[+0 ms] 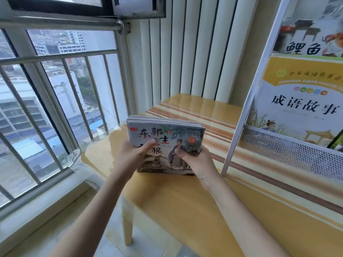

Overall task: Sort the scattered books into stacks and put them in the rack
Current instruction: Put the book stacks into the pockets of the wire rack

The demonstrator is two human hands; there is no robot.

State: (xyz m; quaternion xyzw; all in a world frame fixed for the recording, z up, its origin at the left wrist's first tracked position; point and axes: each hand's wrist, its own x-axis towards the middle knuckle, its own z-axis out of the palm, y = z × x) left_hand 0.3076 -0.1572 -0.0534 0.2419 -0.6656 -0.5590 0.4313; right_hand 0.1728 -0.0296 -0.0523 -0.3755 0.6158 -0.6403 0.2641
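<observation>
A stack of thin books [166,138] is sitting in the middle of the picture, tilted up so its grey cover with a drawn man is facing the person. Its bottom edge is looking like it is resting on the yellow table [185,210], though the hands are hiding part of that edge.

The left hand [132,154] is gripping the stack's left side at about 9 o'clock, with the thumb lying across the cover. The right hand [194,159] is gripping the right side at about 3 o'clock, with its thumb on the cover too. Both hands are curling around the books.

Over at 2 o'clock from the stack, a white metal rack [243,112] is standing on the table, well apart from the books. A big yellow book [300,101] is leaning in it behind a mesh front, and another book [308,32] is showing above it.

At 10 o'clock, a window [55,89] with metal bars is looking out on buildings far below.
</observation>
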